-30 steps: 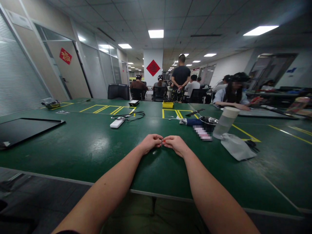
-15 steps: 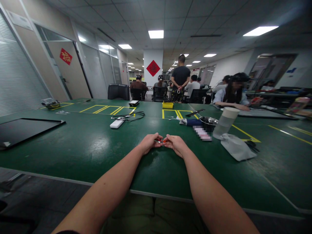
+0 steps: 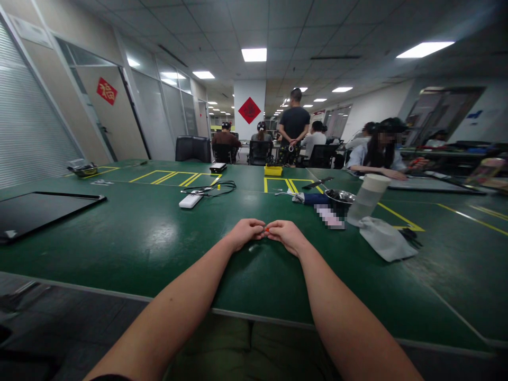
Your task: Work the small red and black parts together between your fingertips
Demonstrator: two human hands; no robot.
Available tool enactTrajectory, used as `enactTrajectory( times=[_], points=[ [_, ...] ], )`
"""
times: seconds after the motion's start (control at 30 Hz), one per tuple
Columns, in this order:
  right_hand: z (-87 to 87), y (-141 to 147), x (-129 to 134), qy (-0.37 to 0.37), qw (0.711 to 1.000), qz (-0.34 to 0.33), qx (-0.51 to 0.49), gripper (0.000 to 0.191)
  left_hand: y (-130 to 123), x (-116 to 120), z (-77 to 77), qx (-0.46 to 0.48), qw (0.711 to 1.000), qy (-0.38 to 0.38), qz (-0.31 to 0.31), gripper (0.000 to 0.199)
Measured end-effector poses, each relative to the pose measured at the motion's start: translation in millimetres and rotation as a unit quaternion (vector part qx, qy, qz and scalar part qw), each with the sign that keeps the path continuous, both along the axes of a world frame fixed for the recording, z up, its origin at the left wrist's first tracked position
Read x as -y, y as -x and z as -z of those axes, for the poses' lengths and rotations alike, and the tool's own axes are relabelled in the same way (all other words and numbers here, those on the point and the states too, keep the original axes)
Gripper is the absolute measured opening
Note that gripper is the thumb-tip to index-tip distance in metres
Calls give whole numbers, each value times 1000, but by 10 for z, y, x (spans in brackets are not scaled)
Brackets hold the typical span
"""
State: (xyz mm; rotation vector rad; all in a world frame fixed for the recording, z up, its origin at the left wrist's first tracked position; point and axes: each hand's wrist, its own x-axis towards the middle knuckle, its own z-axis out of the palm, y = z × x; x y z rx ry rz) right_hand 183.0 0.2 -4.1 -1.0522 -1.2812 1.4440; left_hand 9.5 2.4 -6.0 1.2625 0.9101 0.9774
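Above the green table [image 3: 159,264], near its front middle, my two hands meet at the fingertips. My right hand [image 3: 284,235] pinches a small orange-red piece [image 3: 267,229] between thumb and fingers. Facing it, my left hand [image 3: 246,233] has its thumb and fingers pressed together; whatever it may hold is hidden. A small pale blurred spot [image 3: 252,248] shows just below my left fingers.
A white power strip [image 3: 191,200] with black cables lies beyond my left hand. To the right are a metal bowl [image 3: 340,198], a white cylinder [image 3: 368,198] and a grey pouch [image 3: 387,239]. A black tray [image 3: 47,211] lies left. A person [image 3: 383,148] sits at the right.
My left fingers have closed together, and the red and silvery bits seen between them are no longer visible. The pale blurred spot has appeared below. My right hand has barely moved.
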Motion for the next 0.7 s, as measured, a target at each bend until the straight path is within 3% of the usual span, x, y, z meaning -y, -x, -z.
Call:
enactTrajectory(
  times=[0.13, 0.33, 0.53, 0.7],
  points=[
    [-2, -3, 7, -3, 1000, -10, 0, 14, -5, 9, 6, -21, 1000, -17, -5, 26],
    [-22, -3, 22, -10, 1000, -16, -8, 10, 25, 11, -49, 36, 998, 47, -9, 17],
    [-29, -7, -7, 14, 999, -18, -39, 23, 27, 26, -99, 104, 990, 98, -14, 39],
    [-30, -14, -14, 17, 999, -19, -44, 19, 16, 33, -106, 108, 989, 99, -21, 34]
  ],
)
